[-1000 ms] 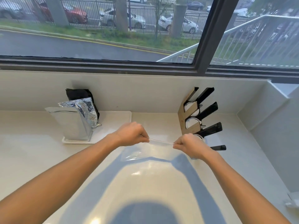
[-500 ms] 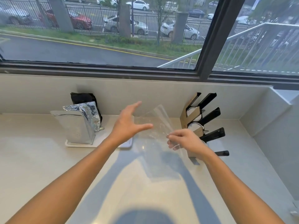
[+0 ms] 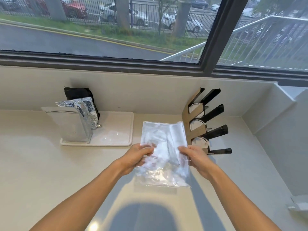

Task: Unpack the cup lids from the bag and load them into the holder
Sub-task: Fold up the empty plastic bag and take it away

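I hold a clear plastic bag (image 3: 164,147) upright over the counter; it looks flat, and I see no lids inside it. My left hand (image 3: 138,155) pinches its left edge and my right hand (image 3: 194,156) pinches its right edge. Just right of the bag stands the lid holder (image 3: 206,120), a cardboard and black rack with slanted slots. White cup lids (image 3: 196,125) sit in three of its slots.
A white tray (image 3: 116,129) at the back left carries silver foil pouches (image 3: 73,122) and a black pouch (image 3: 78,94). The wall below the window runs behind everything, and a side wall closes the counter on the right.
The bag went from stretched flat between both hands to held by the right hand alone, and now both hands grip it upright. The view has shifted closer to the counter.
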